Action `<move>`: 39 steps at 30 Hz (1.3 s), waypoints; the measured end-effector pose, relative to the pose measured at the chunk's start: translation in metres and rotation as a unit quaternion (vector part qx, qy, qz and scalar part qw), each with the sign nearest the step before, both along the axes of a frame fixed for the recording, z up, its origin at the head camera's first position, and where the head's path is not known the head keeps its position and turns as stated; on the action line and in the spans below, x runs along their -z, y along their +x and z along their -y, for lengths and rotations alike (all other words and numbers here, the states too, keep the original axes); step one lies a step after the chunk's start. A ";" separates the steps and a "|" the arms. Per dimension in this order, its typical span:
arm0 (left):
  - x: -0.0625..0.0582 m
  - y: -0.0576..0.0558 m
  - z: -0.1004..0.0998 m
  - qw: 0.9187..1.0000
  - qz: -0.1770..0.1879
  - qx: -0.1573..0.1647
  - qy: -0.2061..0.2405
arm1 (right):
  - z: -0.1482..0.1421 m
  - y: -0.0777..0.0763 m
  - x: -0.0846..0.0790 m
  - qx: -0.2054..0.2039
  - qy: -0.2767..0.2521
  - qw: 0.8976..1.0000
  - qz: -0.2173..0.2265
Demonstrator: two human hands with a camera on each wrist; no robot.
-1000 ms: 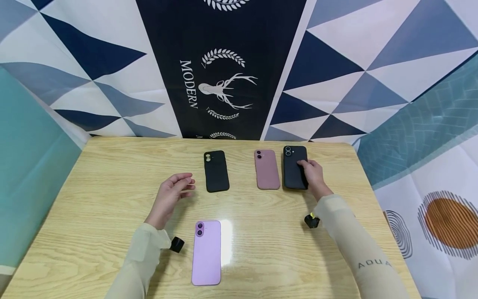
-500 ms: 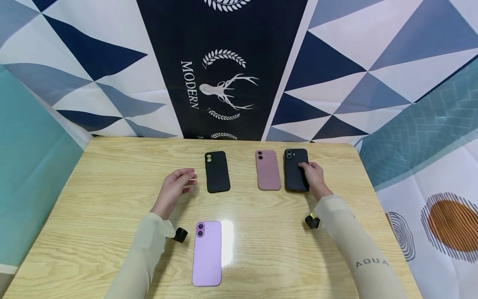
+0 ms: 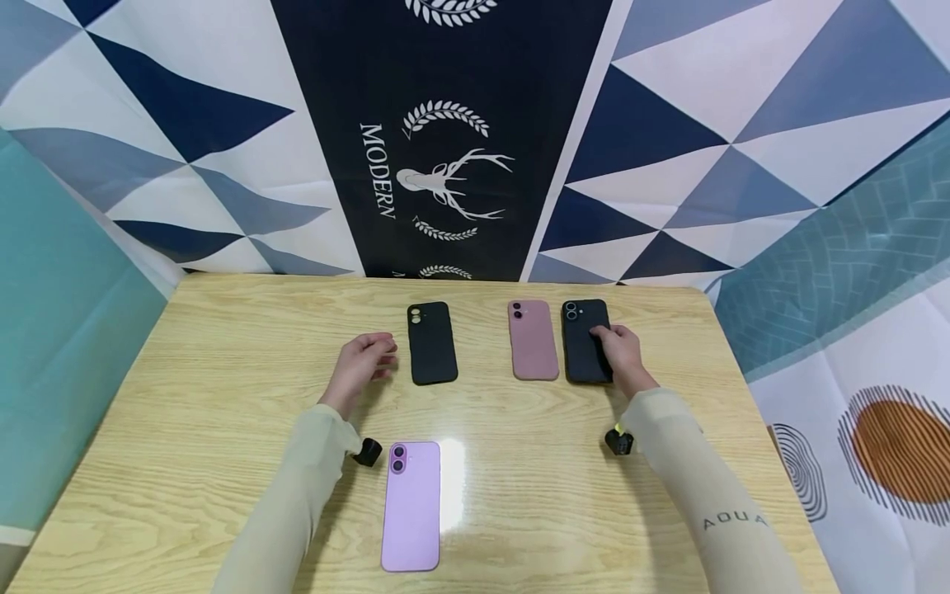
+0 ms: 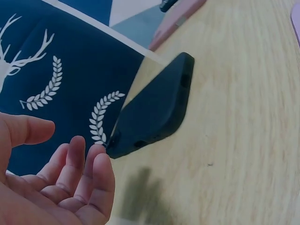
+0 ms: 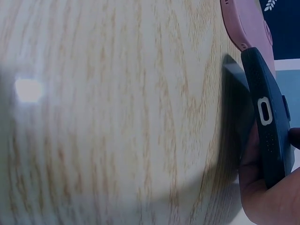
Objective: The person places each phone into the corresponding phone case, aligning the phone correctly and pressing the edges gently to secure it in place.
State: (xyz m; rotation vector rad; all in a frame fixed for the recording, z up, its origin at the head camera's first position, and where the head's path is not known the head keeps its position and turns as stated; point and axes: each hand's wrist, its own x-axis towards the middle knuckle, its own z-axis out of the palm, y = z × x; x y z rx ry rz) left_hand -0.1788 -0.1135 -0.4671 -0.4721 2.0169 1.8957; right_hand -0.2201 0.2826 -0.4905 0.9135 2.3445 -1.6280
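My right hand (image 3: 626, 355) pinches a dark blue-black phone in a case (image 3: 585, 346) by its right edge, thumb on the back and fingers beneath. In the right wrist view that cased phone (image 5: 266, 110) is tilted off the table, its charging port showing. A pink phone or cased phone (image 3: 533, 340) lies just left of it. Farther left lies a black phone case (image 3: 433, 345), wood tone showing through its camera opening. My left hand (image 3: 359, 367) hovers beside that case without touching it, its fingers (image 4: 102, 183) loosely bent and holding nothing.
A lilac phone (image 3: 411, 505) lies back up near the front of the wooden table (image 3: 223, 429). Behind the table's far edge stands a patterned cloth backdrop (image 3: 445, 165). Black wrist cameras sit under both sleeves.
My left hand has drifted right and slightly forward, closer to the black case. The dark cased phone in my right hand has come slightly toward me, alongside the pink one.
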 end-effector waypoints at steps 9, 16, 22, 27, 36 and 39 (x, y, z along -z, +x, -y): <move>0.005 -0.007 -0.007 1.000 0.000 -0.024 -0.018 | 0.001 -0.001 -0.002 -0.013 0.015 1.000 -0.001; 0.006 -0.012 -0.013 0.999 -0.005 -0.026 -0.026 | -0.001 -0.002 0.000 -0.039 0.040 0.998 0.000; 0.011 -0.018 -0.017 0.999 -0.004 -0.039 -0.032 | 0.000 -0.002 -0.002 -0.056 0.064 0.996 0.003; 0.014 -0.021 -0.020 0.998 -0.008 -0.029 -0.063 | 0.001 -0.001 -0.006 -0.085 0.097 0.991 0.022; 0.013 -0.023 -0.024 0.996 -0.006 -0.002 -0.089 | 0.002 0.003 -0.013 -0.119 0.158 0.979 0.043; 0.012 -0.024 -0.025 0.995 -0.001 0.005 -0.095 | 0.003 0.004 -0.016 -0.121 0.172 0.977 0.036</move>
